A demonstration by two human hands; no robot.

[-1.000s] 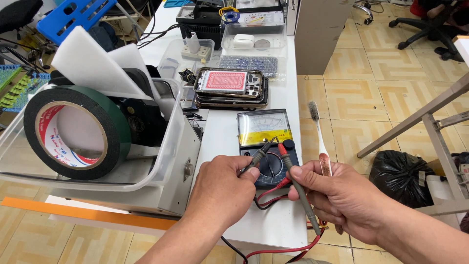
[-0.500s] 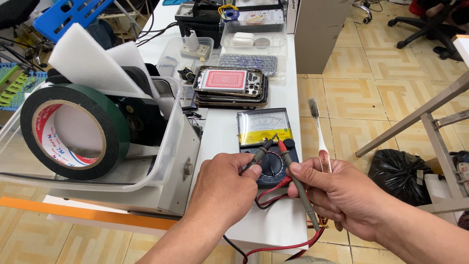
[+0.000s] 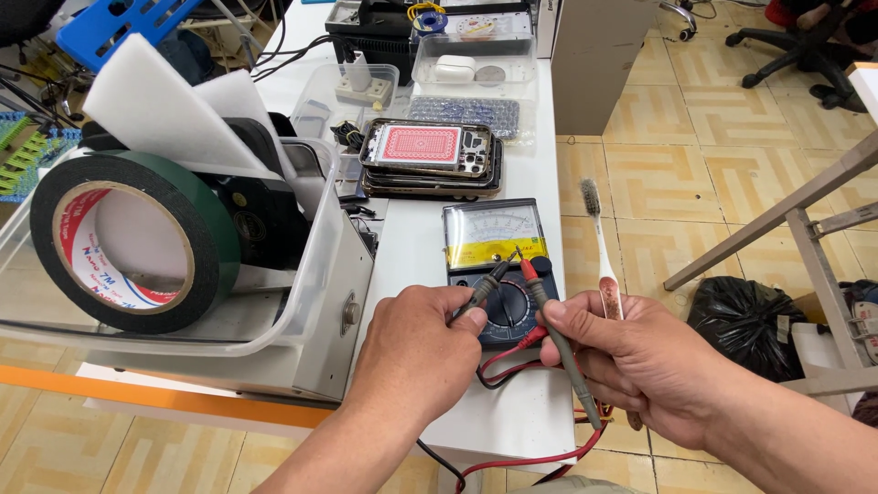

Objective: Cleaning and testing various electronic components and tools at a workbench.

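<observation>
An analog multimeter (image 3: 494,252) with a yellow-banded dial face lies on the white table (image 3: 412,238). My left hand (image 3: 416,352) grips the black test probe (image 3: 485,288) just below the meter. My right hand (image 3: 631,361) holds the red-tipped test probe (image 3: 549,320) and a toothbrush (image 3: 599,242) together. The two probe tips meet above the meter's round selector dial. Red leads (image 3: 512,366) curl under my hands.
A clear bin (image 3: 315,247) at the left holds a large roll of green tape (image 3: 128,242), black rolls and white foam. Stacked phone frames (image 3: 430,155) lie beyond the meter, clear boxes farther back. A black bag (image 3: 745,325) and metal bars stand on the tiled floor at the right.
Both hands stay over the meter. The probe tips have come together above the selector dial, and the view has shifted slightly.
</observation>
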